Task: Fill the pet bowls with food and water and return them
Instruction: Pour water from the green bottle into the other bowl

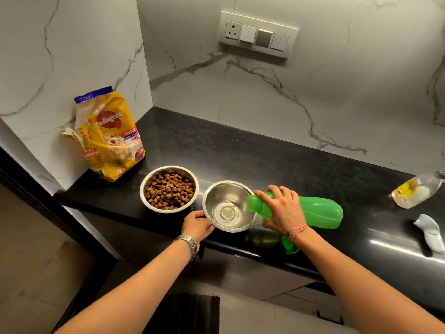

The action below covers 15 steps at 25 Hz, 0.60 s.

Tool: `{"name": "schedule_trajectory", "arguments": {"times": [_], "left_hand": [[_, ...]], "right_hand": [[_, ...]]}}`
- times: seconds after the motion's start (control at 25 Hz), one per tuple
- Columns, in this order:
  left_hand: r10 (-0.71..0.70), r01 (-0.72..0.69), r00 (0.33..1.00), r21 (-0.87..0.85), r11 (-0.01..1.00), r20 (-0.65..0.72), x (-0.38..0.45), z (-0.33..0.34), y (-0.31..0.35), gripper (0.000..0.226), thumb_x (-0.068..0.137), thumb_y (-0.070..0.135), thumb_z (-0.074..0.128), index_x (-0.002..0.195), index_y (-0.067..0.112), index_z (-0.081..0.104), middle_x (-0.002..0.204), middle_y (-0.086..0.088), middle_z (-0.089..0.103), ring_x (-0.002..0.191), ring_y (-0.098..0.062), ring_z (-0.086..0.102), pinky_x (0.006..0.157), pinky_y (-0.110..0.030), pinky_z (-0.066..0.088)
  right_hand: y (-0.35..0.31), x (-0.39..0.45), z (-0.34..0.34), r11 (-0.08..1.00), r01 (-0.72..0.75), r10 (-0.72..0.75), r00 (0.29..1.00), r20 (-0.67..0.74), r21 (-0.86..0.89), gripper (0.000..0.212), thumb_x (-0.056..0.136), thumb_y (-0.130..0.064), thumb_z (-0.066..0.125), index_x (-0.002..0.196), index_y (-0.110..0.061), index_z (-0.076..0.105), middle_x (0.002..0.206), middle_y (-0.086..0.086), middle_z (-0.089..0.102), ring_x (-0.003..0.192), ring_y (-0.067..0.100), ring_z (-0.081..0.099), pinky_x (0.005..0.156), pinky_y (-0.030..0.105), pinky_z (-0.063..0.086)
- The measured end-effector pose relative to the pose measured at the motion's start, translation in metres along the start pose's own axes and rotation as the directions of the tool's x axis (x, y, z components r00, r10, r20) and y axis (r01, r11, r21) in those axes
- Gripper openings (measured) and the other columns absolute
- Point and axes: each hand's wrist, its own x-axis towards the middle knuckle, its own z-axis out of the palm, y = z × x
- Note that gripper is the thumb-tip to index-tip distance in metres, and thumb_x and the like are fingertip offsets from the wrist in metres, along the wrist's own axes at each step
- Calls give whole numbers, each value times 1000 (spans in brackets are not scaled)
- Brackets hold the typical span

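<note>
the fingers of the right hand are wrapped over the neck end of a green bottle, thumb underneath, holding it tipped on its side with the open mouth hanging over the right rim of the empty-looking steel bowl. a shallow pool of clear water shows at the bottom of that bowl. the left hand grips the same bowl at its near left rim, thumb laid over the edge and the other fingers curled beneath. a metal watch sits on the left wrist, and a red thread band on the right.

both bowls stand on the black desk, near its front edge. the second steel bowl, just left of the first and almost touching it, is filled with brown kibble. behind and left of it, a yellow pet food bag stands upright against the marble wall, its top open and crumpled.

a green cap lies on the front edge of the desk, partly hidden under the right wrist. further right, a clear bottle with a yellow label lies on its side, and a crumpled white wrapper lies near it. a switch panel is set in the wall above.
</note>
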Motion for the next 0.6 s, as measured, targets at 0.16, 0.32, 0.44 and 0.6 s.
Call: {"name": "schedule_trajectory", "arguments": {"times": [0.16, 0.32, 0.44, 0.6], "left_hand": [[-1, 1, 1000, -17, 1000, 4, 3, 0, -2, 33, 88, -5, 59, 119, 3, 53, 118, -22, 63, 101, -26, 63, 83, -32, 54], [2, -2, 1000, -20, 1000, 7, 5, 0, -3, 33, 88, -4, 60, 119, 3, 53, 115, -21, 64, 99, -26, 63, 83, -32, 55], [0, 0, 1000, -28, 1000, 10, 5, -1, -3, 34, 87, -4, 60, 120, 2, 54, 113, -20, 64, 96, -25, 64, 81, -31, 55], [11, -11, 1000, -31, 999, 6, 6, -1, -4, 32, 87, -5, 61, 117, 3, 54, 115, -21, 64, 99, -25, 64, 82, -32, 55]], "right_hand": [[0, 4, -1, 999, 21, -20, 1000, 24, -30, 88, 50, -50, 77, 132, -37, 48, 121, 7, 55, 105, 33, 54, 89, 44, 43], [0, 7, -1, 999, 24, -23, 999, 31, -35, 88, 51, -50, 77, 133, -37, 47, 122, 7, 55, 106, 33, 53, 90, 44, 43], [0, 8, 0, 999, 29, -27, 999, 45, -35, 88, 53, -51, 76, 134, -38, 46, 124, 7, 54, 109, 33, 52, 92, 45, 43], [1, 10, 1, 999, 26, -25, 998, 50, -32, 88, 54, -51, 75, 135, -38, 44, 126, 7, 53, 111, 33, 51, 93, 45, 42]]}}
